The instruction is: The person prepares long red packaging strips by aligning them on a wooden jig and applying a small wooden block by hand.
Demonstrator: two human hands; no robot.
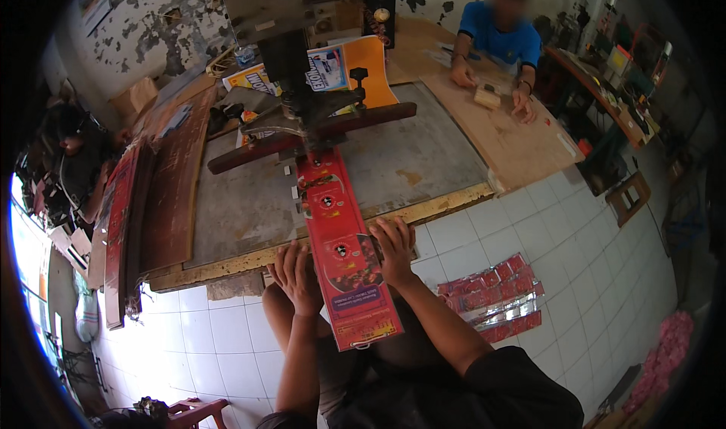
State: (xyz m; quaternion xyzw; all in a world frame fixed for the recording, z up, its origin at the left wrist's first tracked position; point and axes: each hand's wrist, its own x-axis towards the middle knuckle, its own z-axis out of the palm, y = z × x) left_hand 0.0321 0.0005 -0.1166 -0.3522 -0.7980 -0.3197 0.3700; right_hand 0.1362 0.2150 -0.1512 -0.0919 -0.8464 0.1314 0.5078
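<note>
Black cloth sleeve (503, 380) nearest; glossy red printed strip (325, 219), likely light, bendy, best by side edges; left hand (301, 279), right hand (395, 249) alongside, grip unclear

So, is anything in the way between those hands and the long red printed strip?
Nothing visible is. The left hand lies at the left edge of the red strip, the right hand at its right edge. Only at its far end, away from the hands, is there a dark bar.
</note>
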